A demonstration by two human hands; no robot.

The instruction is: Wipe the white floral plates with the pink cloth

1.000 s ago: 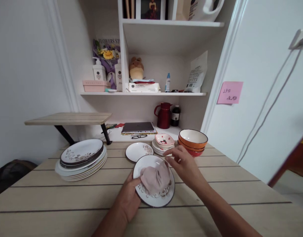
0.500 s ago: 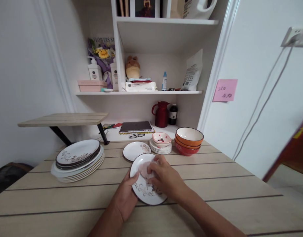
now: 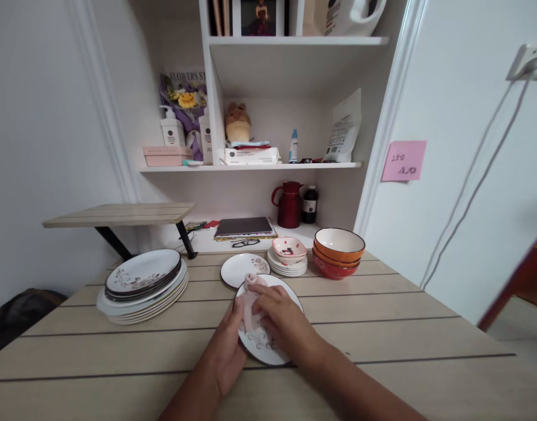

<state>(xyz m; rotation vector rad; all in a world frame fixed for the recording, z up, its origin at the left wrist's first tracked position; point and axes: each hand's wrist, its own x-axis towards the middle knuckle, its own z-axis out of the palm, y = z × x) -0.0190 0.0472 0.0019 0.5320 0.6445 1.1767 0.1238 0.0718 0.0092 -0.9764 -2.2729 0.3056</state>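
My left hand (image 3: 228, 345) grips the left edge of a white plate (image 3: 268, 348) with a dark rim and brown floral print, tilted above the table. Pressed on the plate's face, my right hand (image 3: 282, 316) holds a pale pink cloth (image 3: 249, 307), which reaches the plate's upper left rim. Just behind lies a similar plate (image 3: 242, 270) on the table. Beside it, a small pink-patterned bowl (image 3: 289, 248) sits on a stack of small white plates (image 3: 290, 269).
Stacked bowls (image 3: 338, 251), orange and red, stand at the back right. A tall pile of plates (image 3: 143, 275) is at the left, near a wooden riser (image 3: 119, 214). Behind are glasses (image 3: 245, 242), a laptop (image 3: 244, 226) and a red jug (image 3: 289, 204).
My right hand has shifted slightly left on the plate, and the cloth now shows more, bunched up toward the upper left rim. The whole view has moved a little.
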